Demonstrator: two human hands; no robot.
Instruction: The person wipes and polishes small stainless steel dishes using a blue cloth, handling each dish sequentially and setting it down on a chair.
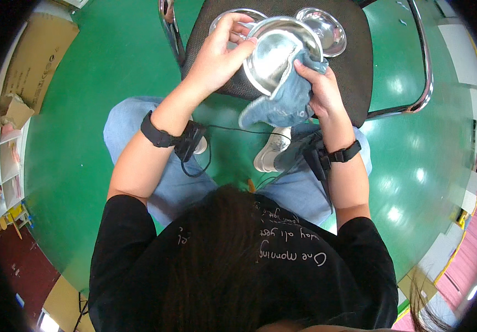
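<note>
A shiny metal bowl (261,62) is held tilted above the chair seat, its inside turned toward me. My left hand (224,52) grips its left rim, thumb on the near side. At the right side of the bowl, my right hand (322,88) is closed on a blue-grey cloth (285,102), which is pressed against the bowl's inside and hangs down below it. Two more metal bowls rest on the seat: one (333,34) at the right, another (233,15) behind my left hand, partly hidden.
The dark chair (349,77) has curved chrome armrests (427,72) on both sides. A thin black cable (238,129) runs between the devices strapped to my wrists. A cardboard box (42,58) and a white shelf (11,160) stand at the left on the green floor (105,61).
</note>
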